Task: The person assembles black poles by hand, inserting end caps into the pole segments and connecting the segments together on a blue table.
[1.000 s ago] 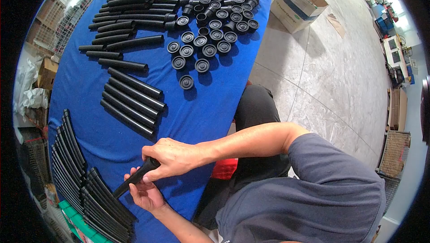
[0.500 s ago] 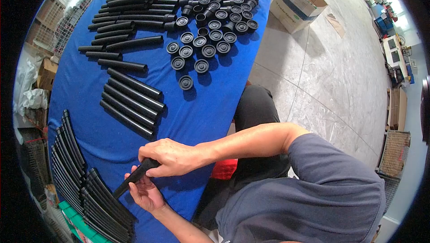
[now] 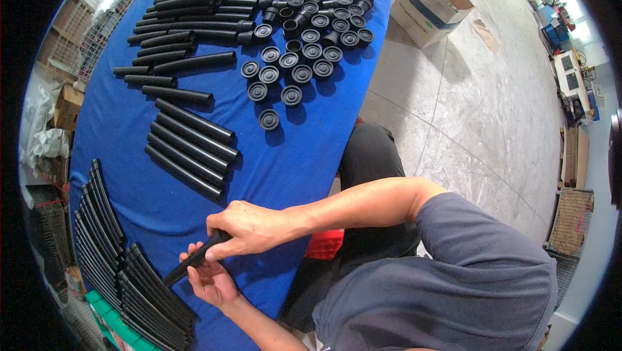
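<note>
A black tube [image 3: 188,267] is held slantwise over the blue cloth [image 3: 272,169]. Its upper end is in the grip of my right hand [image 3: 249,229], fingers wrapped round it and partly hiding that end. Lower down, my left hand [image 3: 212,281] has its fingers curled round the same tube from below. The lower end of the tube lies beside a stack of thin black tubes [image 3: 146,293]. Several thicker black tubes [image 3: 191,147] rest in a row beyond my hands.
Many round black caps [image 3: 301,74] and more tubes [image 3: 194,26] cover the far part of the cloth. A green box [image 3: 113,325] is at the lower left. On the floor at the right stands an open cardboard box [image 3: 427,11].
My right hand has shifted slightly to the right along with the upper end of the tube. My left hand has hardly moved.
</note>
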